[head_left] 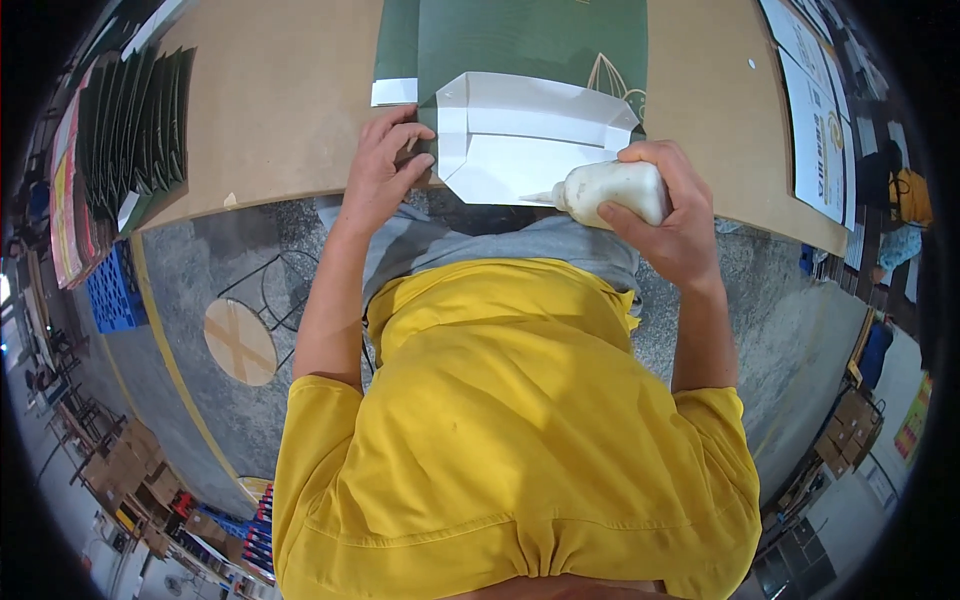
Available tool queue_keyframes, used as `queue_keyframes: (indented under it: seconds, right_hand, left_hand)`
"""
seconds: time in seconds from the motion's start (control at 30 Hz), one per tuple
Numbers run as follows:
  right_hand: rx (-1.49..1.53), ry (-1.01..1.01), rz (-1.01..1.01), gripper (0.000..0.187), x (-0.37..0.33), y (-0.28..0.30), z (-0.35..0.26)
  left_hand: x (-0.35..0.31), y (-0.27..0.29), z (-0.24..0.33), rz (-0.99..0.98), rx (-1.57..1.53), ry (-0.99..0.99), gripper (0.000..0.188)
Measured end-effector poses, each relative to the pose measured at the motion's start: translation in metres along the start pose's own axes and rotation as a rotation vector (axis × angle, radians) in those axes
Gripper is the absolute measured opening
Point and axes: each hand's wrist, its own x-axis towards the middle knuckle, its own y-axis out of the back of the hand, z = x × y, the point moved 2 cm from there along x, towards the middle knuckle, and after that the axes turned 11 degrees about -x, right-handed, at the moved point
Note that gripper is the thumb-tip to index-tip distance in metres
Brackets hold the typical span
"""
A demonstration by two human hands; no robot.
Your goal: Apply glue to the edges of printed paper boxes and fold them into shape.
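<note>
A green paper bag (520, 40) lies flat on the table, its white bottom flaps (540, 140) folded open toward me. My right hand (670, 205) is wrapped round a whitish squeeze glue bottle (615, 192), tilted on its side with the nozzle pointing left. The nozzle tip sits over the near edge of the white flaps; whether it touches the paper, I cannot tell. At the bag's left edge rests my left hand (390, 160), fingers apart and slightly curled, with nothing in it.
Several folded green bags (140, 125) stand in a row at the table's left, beside pink and yellow sheets (75, 190). Printed white sheets (815, 110) are stacked at the right. A round stool (240, 342) and a blue crate (115, 287) are on the floor at left.
</note>
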Motion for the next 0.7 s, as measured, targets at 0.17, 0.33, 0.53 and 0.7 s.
queue_keyframes:
  seconds: [0.17,0.33,0.53,0.7]
  right_hand:
    - [0.002,-0.092,0.029,0.041,-0.01,0.011,0.009]
    - [0.006,-0.2,0.059,0.041,-0.025,0.024,0.022]
    - [-0.004,-0.261,0.101,0.041,-0.039,0.035,0.034]
    - [-0.006,-0.305,0.142,0.042,-0.049,0.042,0.041]
  left_hand:
    - [-0.001,0.0,-0.002,0.005,-0.055,0.033,0.029]
    - [0.001,0.0,0.004,0.008,-0.025,0.056,0.028]
    - [0.001,0.002,0.001,-0.007,0.008,0.043,0.028]
    - [0.001,0.002,0.003,-0.014,0.029,0.053,0.028]
